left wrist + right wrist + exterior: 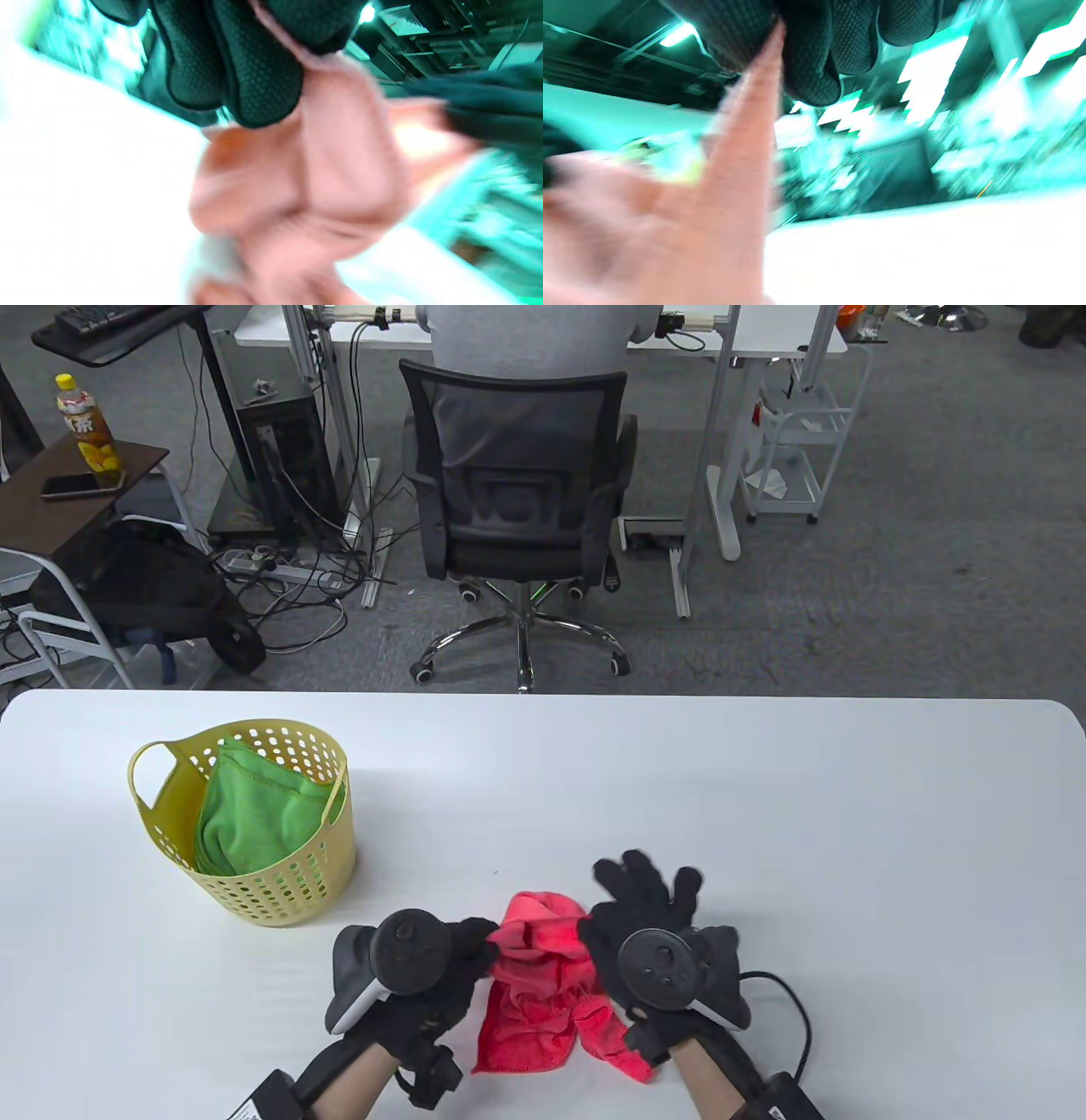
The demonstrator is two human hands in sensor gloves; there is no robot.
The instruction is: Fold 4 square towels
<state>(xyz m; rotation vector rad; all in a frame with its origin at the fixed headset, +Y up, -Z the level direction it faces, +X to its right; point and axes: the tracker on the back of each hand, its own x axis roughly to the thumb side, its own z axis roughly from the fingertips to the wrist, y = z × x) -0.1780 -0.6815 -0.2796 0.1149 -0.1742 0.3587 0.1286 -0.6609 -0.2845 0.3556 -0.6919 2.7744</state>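
Observation:
A crumpled red towel [543, 984] hangs between my hands near the table's front edge, its lower part lying on the white table [764, 814]. My left hand [462, 954] pinches its left part; the left wrist view shows the cloth [305, 178] caught between my fingers [254, 76]. My right hand [628, 916] holds the right part, its other fingers spread; in the right wrist view a strip of towel [742, 161] runs up between the fingers [814, 63]. A green towel [254, 814] sits in the yellow basket [288, 891] at the left.
The yellow perforated basket stands on the table's left side, apart from my hands. Beyond the table's far edge an office chair [517, 492] stands on grey carpet. Both wrist views are blurred.

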